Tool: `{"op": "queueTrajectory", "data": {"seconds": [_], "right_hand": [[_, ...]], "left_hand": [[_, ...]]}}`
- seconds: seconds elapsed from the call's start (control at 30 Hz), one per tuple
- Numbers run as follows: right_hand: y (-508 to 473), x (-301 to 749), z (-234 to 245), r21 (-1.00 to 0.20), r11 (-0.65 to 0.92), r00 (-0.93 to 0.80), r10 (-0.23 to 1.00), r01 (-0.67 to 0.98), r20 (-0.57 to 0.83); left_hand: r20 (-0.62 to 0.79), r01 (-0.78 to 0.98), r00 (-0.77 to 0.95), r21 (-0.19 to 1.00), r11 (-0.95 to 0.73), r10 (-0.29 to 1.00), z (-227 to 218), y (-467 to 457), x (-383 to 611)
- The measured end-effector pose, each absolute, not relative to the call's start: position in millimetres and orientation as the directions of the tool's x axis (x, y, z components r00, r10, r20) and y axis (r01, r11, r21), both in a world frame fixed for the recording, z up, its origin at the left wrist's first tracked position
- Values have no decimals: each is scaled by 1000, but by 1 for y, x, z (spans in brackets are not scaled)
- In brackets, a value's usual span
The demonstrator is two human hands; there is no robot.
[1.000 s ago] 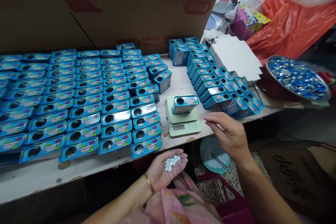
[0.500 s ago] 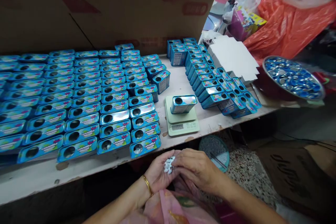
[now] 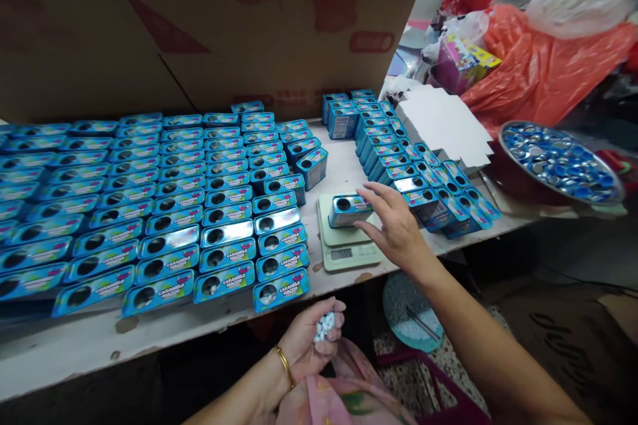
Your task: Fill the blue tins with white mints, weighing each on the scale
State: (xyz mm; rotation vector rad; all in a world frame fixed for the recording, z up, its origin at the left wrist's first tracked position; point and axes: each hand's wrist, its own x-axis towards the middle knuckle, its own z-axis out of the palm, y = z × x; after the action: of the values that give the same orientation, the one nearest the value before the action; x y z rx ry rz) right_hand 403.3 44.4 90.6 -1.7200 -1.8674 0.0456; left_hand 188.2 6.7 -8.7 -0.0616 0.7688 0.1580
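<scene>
In my cupped left hand (image 3: 312, 339) lies a small heap of white to pale blue candies (image 3: 325, 327), with the fingers curled round them. My right hand (image 3: 393, 222) has its thumb and fingers round the right end of a blue tin (image 3: 341, 211) with a round hole in its top. That tin stands on a pale green kitchen scale (image 3: 331, 239), whose display figures are too faint to read. Nearest to my left hand on the table is another blue tin (image 3: 282, 290), marked "Caramelo Macizo", with candies showing in its hole.
Rows of similar tins (image 3: 179, 209) fill the table's left, with another group (image 3: 381, 139) to the right. A bowl of round blue and silver lids (image 3: 558, 159) stands far right, near white card (image 3: 443, 119). Below the edge sits a teal tub of candies (image 3: 411, 319). Cardboard (image 3: 224, 26) stands behind.
My right hand has left the candies in my left palm and moved up and right to the tin on the scale. My left hand has curled its fingers round the candies.
</scene>
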Motion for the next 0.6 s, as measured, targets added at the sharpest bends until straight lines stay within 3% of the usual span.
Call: {"op": "queueTrajectory", "data": {"seconds": [0.1,0.33,0.5,0.6], "right_hand": [[63,407,86,-371,195,-74,946,908,317],[68,409,78,-438,208,-90,957,875,275],[102,433,104,-392,169,42,878,904,476],[157,444,126,-359,170,108,763,918,637]], "left_hand": [[-713,-180,688,17,984,138,-8,8,186],[-749,-196,644,35,980,156,-9,8,180],[-743,-114,661,34,993,101,-16,10,178],[-726,-78,669,144,986,159,-23,14,174]]}}
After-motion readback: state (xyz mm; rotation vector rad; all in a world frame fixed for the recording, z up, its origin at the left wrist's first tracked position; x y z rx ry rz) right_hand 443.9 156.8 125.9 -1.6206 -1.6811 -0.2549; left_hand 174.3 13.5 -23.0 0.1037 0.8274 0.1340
